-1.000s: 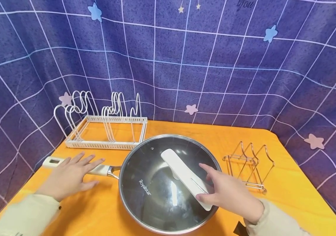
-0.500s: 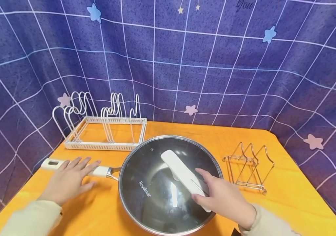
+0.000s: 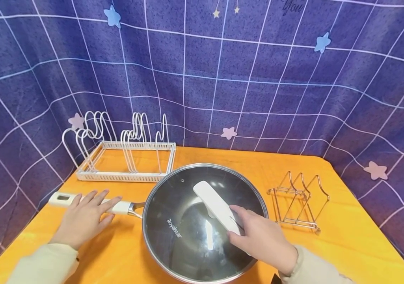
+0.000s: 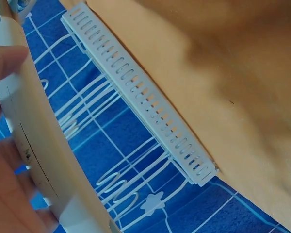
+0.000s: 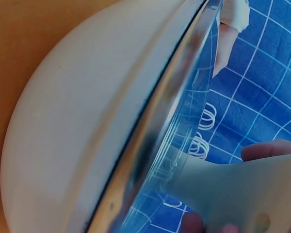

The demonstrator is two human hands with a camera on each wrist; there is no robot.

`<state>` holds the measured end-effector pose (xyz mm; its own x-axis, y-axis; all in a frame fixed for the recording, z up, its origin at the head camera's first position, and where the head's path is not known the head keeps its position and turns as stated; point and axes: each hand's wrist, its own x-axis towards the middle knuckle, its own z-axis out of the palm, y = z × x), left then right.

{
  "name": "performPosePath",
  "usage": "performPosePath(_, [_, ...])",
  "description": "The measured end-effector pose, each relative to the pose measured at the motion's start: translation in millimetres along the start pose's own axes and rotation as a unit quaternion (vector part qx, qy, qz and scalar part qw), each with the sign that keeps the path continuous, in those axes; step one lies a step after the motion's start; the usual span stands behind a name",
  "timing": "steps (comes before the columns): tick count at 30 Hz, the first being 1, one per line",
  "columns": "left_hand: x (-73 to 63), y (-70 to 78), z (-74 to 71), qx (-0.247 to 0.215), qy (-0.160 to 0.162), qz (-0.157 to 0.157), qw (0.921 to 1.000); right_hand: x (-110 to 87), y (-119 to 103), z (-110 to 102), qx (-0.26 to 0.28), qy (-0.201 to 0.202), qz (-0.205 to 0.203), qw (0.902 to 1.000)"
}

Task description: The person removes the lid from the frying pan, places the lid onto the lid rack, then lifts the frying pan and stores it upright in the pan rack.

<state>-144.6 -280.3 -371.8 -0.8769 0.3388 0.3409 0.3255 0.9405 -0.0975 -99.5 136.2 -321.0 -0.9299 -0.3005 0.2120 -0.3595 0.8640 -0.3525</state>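
Note:
A deep frying pan, pale outside (image 5: 63,121), stands at the front middle in the head view, its cream long handle (image 3: 119,206) pointing left. Its glass lid (image 3: 187,252), marked Royalstar, is on it. My right hand (image 3: 263,240) has its thumb and fingers on either side of the lower end of the lid's white handle (image 3: 210,199) and grips it. My left hand (image 3: 82,219) lies over the pan's handle with its fingers spread and fairly straight. In the left wrist view, its thumb and fingers (image 4: 9,63) are at that handle.
Behind the left hand stands a white rack (image 3: 125,177) with wire loops. To the right of the pan is a small copper-coloured wire rack (image 3: 297,225). An orange cloth (image 3: 248,157) covers the table, and a blue grid-patterned curtain (image 3: 202,94) hangs behind.
My right hand has moved left and slightly down along the lid's white handle and closed on it. My left hand has come a little lower over the pan handle. Pan and racks have stayed put.

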Motion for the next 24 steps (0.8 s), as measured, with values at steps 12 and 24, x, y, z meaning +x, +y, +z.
performPosePath(12, [0.1, 3.2, 1.9, -0.003, 0.024, 0.007, 0.9997, 10.6, -4.6, -0.5, 0.054, -0.047, 0.029, 0.997])
performPosePath(24, [-2.5, 1.1, 8.8, -0.007, 0.057, 0.01, 0.9983, 11.6, -2.9, 2.9, 0.092, -0.038, 0.047, 0.9939])
